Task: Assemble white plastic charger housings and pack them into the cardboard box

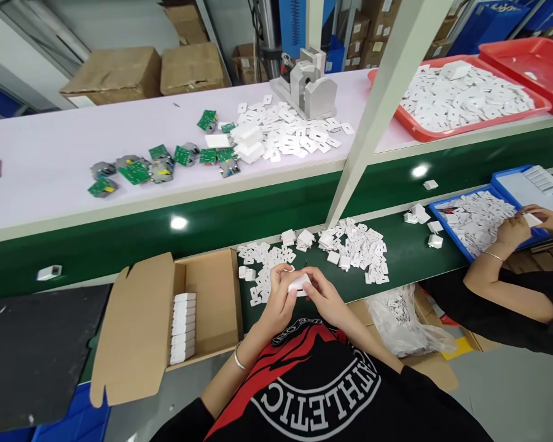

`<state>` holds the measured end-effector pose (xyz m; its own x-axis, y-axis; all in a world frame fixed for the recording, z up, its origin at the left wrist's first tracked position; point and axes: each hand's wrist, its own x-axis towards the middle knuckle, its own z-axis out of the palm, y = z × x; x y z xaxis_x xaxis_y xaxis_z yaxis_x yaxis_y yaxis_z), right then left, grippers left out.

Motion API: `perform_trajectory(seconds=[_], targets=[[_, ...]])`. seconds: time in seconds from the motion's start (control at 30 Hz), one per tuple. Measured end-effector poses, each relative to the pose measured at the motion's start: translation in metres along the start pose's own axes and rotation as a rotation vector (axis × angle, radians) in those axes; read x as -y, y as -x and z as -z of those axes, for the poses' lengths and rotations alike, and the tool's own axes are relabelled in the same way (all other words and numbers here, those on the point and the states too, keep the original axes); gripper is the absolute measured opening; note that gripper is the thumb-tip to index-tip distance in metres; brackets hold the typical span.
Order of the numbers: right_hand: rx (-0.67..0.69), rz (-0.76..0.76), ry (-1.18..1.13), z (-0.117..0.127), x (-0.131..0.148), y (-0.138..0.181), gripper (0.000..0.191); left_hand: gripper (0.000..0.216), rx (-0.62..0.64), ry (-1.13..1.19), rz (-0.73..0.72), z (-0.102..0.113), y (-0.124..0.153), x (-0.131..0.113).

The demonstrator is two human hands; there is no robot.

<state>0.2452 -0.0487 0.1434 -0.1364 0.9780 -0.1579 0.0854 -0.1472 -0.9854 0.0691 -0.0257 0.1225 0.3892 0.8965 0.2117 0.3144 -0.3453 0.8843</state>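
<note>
Both of my hands meet at chest height over the green bench edge. My left hand [276, 301] and my right hand [325, 298] are closed together on one small white plastic housing [298, 284]. Just beyond them lie two heaps of small white plastic parts [357, 248] on the green surface. To my left stands an open cardboard box [212, 294] with a row of finished white housings [183, 328] stacked along its left wall.
A white upper shelf [50, 166] carries green circuit boards [136, 172], more white parts [295, 132] and a grey metal fixture [311, 86]. Red trays [461, 92] sit at the far right. A co-worker's hands [520, 227] work over a blue tray [477, 218]. A plastic bag [408, 322] lies by my right.
</note>
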Motion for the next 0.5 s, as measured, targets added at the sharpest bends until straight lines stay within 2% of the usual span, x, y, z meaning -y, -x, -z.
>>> perform_trajectory(seconds=[0.07, 0.2, 0.4, 0.5], targets=[[0.028, -0.012, -0.043, -0.001, -0.002, -0.001, 0.045, 0.047, 0.048, 0.02, 0.022, 0.004, -0.001, 0.002], [-0.029, 0.031, 0.047, -0.003, -0.006, -0.003, 0.043, 0.042, 0.135, 0.137, 0.043, 0.011, -0.004, 0.002], [-0.035, 0.106, 0.063, -0.015, -0.005, -0.005, 0.039, 0.04, 0.027, 0.177, -0.019, 0.014, -0.001, 0.006], [-0.058, 0.123, 0.079, -0.02, -0.005, -0.008, 0.039, 0.041, 0.033, 0.173, -0.009, 0.02, 0.0, 0.008]])
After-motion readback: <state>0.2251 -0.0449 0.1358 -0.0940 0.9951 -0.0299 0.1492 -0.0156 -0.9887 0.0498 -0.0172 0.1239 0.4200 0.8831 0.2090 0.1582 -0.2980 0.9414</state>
